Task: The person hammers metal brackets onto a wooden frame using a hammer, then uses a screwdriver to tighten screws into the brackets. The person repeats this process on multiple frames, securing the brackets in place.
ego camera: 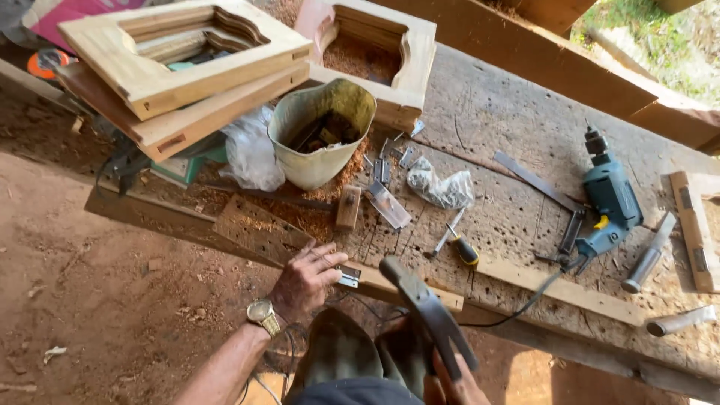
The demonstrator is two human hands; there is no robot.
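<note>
While the left hand pinned a small metal hinge flat on the wooden strip at the desk edge, the right hand was clenched on a raised hammer. Step looked like fixing the hinge; next move probably needs a straight blow clear of the fingers. Drill and screwdriver lay apart.
</note>
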